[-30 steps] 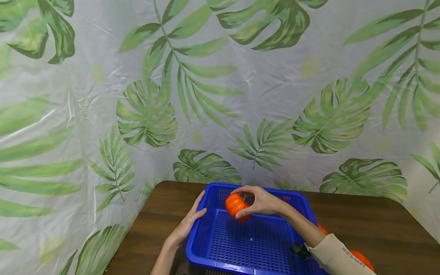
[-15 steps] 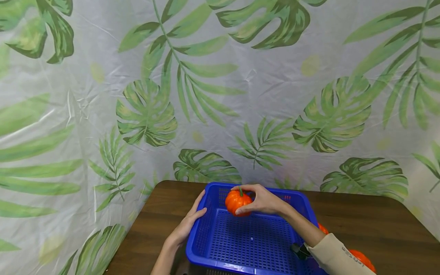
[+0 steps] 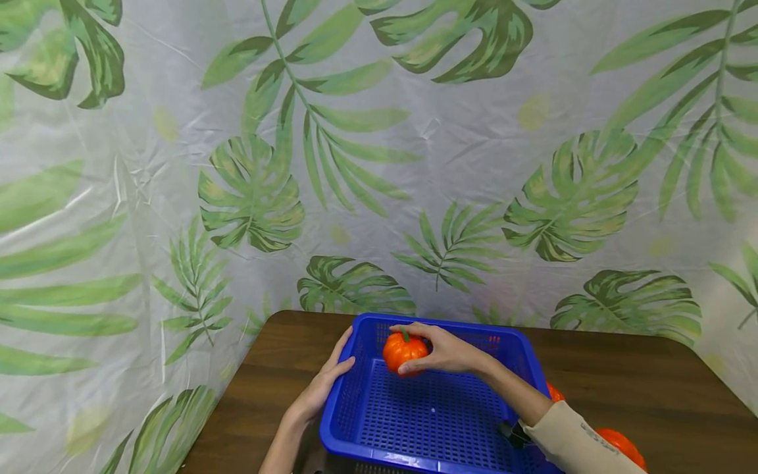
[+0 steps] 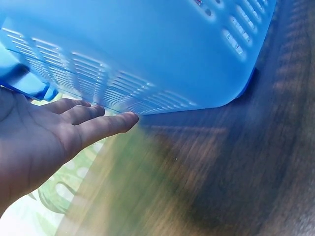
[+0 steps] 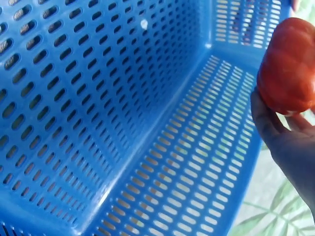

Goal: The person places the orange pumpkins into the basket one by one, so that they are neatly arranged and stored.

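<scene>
A small orange pumpkin (image 3: 397, 355) with a green stem is held in my right hand (image 3: 448, 351), fingertips over its top and thumb on its near side. It hangs above the far left part of a blue perforated plastic basket (image 3: 385, 456), apart from the floor. The right wrist view has the pumpkin (image 5: 286, 69) at the right edge, partly cut off. My left hand (image 3: 322, 387) grips the basket's left rim, thumb over the edge. In the left wrist view, the fingers (image 4: 106, 129) of that hand lie along the basket's slotted outer wall.
Two more orange objects lie right of the basket: one (image 3: 555, 393) partly hidden behind it, the other (image 3: 623, 446) partly covered by my sleeve. The brown wooden table (image 3: 651, 382) ends at a leaf-patterned curtain (image 3: 462, 131).
The pumpkin has been turned so that its stem points upward, and my right hand has shifted slightly left with it. My left hand stays on the rim.
</scene>
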A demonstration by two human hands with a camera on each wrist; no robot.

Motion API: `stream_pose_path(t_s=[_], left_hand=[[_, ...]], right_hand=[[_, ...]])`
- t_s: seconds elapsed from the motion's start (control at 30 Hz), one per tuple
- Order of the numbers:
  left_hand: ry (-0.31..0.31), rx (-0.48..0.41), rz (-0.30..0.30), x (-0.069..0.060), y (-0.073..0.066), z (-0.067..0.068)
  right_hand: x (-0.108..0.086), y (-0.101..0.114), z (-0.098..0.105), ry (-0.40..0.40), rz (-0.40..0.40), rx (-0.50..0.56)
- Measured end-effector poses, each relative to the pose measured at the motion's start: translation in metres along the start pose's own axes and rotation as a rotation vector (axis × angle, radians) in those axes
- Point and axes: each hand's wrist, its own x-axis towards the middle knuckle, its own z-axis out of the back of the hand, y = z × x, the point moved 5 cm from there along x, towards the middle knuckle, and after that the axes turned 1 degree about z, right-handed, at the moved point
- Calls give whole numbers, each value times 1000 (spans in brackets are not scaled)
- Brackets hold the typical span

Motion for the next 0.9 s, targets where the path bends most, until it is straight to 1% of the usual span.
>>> stream_pose_path(t_s=[0.17,0.37,0.63,0.8,0.9], left_hand=[[2,2,-6,0,0,0],[5,13,-7,0,1,1],[15,14,-8,0,0,1],[16,12,-3,0,-1,0],[18,18,4,-2,-2,0]], right_hand=[[4,-2,-4,-16,-15,-9],[8,-2,-6,-36,12,-15],[14,-7,-14,-37,26,32],[20,-14,-21,-43,16,-8],[23,-18,-26,-57,-10,-33]])
